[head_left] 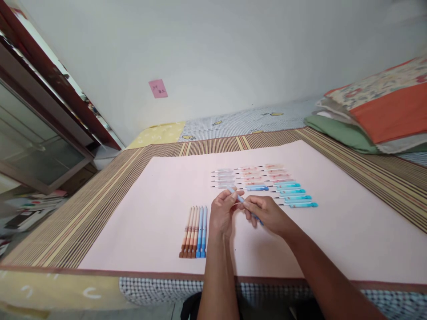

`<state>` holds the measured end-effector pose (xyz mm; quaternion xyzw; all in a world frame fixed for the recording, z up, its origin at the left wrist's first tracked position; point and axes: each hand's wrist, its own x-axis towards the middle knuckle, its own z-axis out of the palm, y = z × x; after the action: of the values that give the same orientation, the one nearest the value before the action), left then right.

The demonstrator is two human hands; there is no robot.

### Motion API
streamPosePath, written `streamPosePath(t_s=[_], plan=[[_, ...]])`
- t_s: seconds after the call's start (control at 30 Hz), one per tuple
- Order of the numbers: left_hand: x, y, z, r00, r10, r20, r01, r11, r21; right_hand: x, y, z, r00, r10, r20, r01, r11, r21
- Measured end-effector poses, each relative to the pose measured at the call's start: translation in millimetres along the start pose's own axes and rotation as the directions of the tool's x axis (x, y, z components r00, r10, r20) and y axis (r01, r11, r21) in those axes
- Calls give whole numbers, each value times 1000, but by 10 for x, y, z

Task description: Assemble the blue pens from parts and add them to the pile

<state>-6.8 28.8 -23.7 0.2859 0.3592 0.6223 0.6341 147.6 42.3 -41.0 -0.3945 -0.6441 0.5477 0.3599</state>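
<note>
Both hands grip a slim blue pen [236, 194] above the pink sheet [143, 213]. The fingertips of my left hand [224, 211] pinch its upper part. My right hand [265, 212] is closed around the lower part, and a darker blue end shows below the fingers. Left of my left forearm lies a neat row of pens, several brown-and-peach pens [190, 233] beside blue pens [201, 233]. Beyond the hands lie several dark-tipped slim pieces in rows: greyish pieces [223, 177], pinkish pieces [275, 172], turquoise pieces [295, 198] and a blue piece [256, 189].
The sheet lies on a striped mat [83, 213] over a bed-like surface. Folded bedding [383, 106] is stacked at the right back. A pink note [158, 89] is on the wall. A glass-fronted cabinet [33, 133] stands at left.
</note>
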Motion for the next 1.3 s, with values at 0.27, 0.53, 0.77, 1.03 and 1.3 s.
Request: streamPosePath(t_s=[0.27,0.53,0.77,1.03,1.3], plan=[[47,-56,-50,983,-40,-181,25,996,-85,-16,-106,-20,997,68,41,-73,987,145],[79,-49,-105,966,-75,-248,11,968,-252,-103,-215,-191,991,5,134,-34,976,214],[119,-88,-143,958,-85,-274,-10,944,-330,-84,-173,-121,990,-51,134,26,983,180],[113,-91,-82,969,-119,-215,32,928,-372,-113,-253,-25,990,-79,118,63,989,131],[86,-59,-87,970,-122,-209,12,887,-462,-105,-262,-46,987,-72,146,50,988,145]])
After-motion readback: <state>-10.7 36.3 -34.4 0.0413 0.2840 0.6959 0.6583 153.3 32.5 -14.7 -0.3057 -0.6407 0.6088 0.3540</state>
